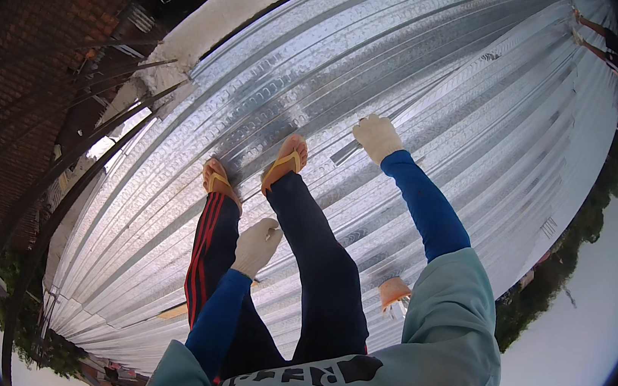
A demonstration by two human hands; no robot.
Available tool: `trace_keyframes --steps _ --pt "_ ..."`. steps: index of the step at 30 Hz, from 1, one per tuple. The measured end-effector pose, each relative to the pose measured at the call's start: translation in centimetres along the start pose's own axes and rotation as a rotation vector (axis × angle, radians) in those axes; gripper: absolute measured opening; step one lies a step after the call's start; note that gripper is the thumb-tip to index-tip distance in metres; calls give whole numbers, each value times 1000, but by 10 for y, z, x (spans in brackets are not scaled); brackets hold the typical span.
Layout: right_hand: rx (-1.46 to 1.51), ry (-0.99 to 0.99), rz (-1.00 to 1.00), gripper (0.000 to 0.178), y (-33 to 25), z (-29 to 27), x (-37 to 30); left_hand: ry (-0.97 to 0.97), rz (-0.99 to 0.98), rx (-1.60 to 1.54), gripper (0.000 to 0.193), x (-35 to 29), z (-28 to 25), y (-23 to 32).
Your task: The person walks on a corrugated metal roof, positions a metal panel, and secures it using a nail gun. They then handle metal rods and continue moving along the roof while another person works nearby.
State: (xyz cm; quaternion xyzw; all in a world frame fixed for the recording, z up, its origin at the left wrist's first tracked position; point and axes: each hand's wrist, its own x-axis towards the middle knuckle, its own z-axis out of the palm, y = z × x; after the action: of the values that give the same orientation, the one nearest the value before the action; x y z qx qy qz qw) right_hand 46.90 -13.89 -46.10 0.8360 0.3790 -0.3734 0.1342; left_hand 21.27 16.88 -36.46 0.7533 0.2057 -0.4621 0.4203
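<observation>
My right hand (378, 137), in a white knit glove, is closed in front of me at the end of a long, narrow metal strip (344, 152). The strip runs under the fist and on toward the upper right, over the corrugated metal roofing (260, 88). My left hand (257, 246), gloved the same way, is curled into a fist beside my left knee. Whatever it may hold is hidden by the fingers. Both my feet, in yellow-strapped flip-flops (287, 161), stand on the ribbed sheets, left of the strip.
An orange container-like object (394, 290) sits on the roofing by my right side. A yellowish strip (173, 311) lies at the lower left. Another person (608, 44) is at the far upper right. Dark bars (73, 158) and a concrete ledge (232, 1) border the left edge.
</observation>
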Motion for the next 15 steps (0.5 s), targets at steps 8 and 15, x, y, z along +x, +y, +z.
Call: trace_keyframes --steps 8,15 --pt "90 139 -48 8 17 -127 -109 31 102 16 49 -50 0 49" --pt "226 441 -89 8 48 -277 -205 188 311 -154 90 -82 -28 176"
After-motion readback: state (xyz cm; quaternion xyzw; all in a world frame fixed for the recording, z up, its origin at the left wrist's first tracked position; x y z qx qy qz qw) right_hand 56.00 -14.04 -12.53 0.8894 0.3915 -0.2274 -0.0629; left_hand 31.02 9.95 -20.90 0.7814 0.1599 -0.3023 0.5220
